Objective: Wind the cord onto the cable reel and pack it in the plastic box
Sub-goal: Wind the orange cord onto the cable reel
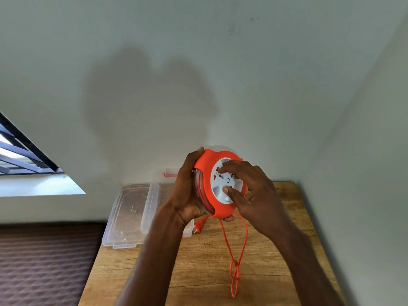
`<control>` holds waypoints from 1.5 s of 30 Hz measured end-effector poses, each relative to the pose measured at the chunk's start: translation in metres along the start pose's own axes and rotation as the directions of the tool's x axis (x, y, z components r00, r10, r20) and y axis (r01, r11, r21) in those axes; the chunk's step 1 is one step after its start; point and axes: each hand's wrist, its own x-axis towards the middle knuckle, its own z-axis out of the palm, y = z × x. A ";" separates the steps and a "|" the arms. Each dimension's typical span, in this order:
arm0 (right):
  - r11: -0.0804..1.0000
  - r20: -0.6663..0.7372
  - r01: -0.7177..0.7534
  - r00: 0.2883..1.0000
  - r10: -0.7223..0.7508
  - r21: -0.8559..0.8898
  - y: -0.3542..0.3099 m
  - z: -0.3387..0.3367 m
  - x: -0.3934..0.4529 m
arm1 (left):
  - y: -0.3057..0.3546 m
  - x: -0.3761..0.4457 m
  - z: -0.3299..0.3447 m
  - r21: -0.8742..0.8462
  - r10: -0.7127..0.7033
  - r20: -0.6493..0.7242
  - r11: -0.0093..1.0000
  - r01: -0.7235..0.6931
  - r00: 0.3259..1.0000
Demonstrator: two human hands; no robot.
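Note:
I hold an orange cable reel (208,171) with a white socket face up above the table. My left hand (187,191) grips its left rim and back, fingers curled round the edge. On the white face lies my right hand (249,191), its thumb and fingertips pressing there. An orange cord (236,261) hangs from the reel's underside in a twisted loop that reaches the tabletop. The orange plug (199,225) lies on the table just below my left hand. The clear plastic box (154,195) stands behind my left hand, mostly hidden.
A clear lid (128,215) lies flat at the wooden table's (276,261) back left corner. Walls close the table in at the back and right. A brown patterned surface (44,261) lies to the left, with a window (26,157) above it.

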 end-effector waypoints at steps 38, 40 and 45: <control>0.995 -0.160 -0.091 0.984 0.083 -0.047 0.018 -0.051 -0.035 | -0.023 0.029 0.071 0.092 -0.106 -0.026 0.990 0.108 0.994; 0.995 -0.155 -0.094 0.984 0.086 -0.041 0.024 -0.054 -0.031 | -0.024 0.035 0.071 0.102 -0.105 -0.030 0.989 0.108 0.994; 0.994 -0.152 -0.096 0.985 0.088 -0.045 0.037 -0.058 -0.021 | -0.022 0.048 0.075 0.085 -0.120 -0.001 0.989 0.120 0.993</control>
